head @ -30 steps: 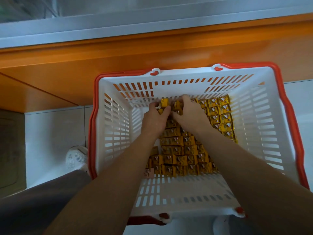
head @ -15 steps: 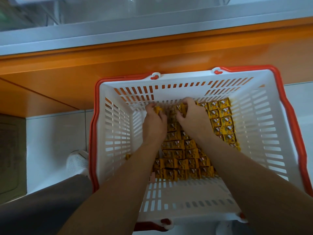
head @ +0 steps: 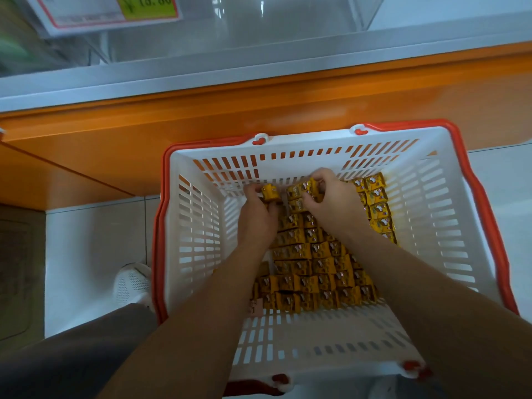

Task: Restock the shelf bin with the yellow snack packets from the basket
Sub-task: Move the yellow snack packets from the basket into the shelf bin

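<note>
While left hand pinches one yellow packet and right hand clutches a bunch at the basket's 12 o'clock wall, loose ones may slip on lift.

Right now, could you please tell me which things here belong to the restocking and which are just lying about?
Job: yellow snack packets; white basket; clear shelf bin; left hand and right hand, each gripping packets.
Lying about: price label; orange shelf base; white shoe.
</note>
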